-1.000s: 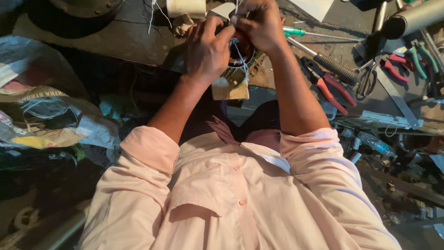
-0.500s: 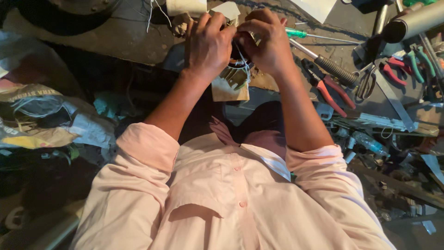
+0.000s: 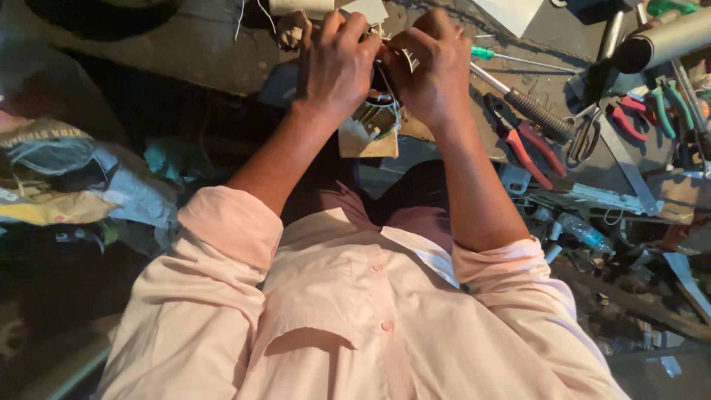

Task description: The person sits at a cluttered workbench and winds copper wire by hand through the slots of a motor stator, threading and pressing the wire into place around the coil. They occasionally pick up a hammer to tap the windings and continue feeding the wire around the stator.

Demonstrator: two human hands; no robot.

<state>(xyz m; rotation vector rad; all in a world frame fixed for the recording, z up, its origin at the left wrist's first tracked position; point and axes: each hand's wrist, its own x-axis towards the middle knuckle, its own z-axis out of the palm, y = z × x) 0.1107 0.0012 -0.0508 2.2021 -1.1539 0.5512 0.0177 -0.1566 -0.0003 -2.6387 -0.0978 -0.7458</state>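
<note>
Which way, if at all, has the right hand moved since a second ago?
Yes, slightly: the right hand has dropped toward the person, nearer the red-handled pliers.

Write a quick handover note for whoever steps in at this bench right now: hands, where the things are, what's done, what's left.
Left hand: closed around the small round wire-wound part, held up over the bench edge.
Right hand: fingertips pinching at the thin wires on top of that part.
A tan card piece hangs under the part.
Red-handled pliers and a black-grip screwdriver lie on the bench, right of the hands, untouched.
Done: part is in hand, with wire on it.
Left: wire ends look loose; how far along, I cannot tell.
</note>
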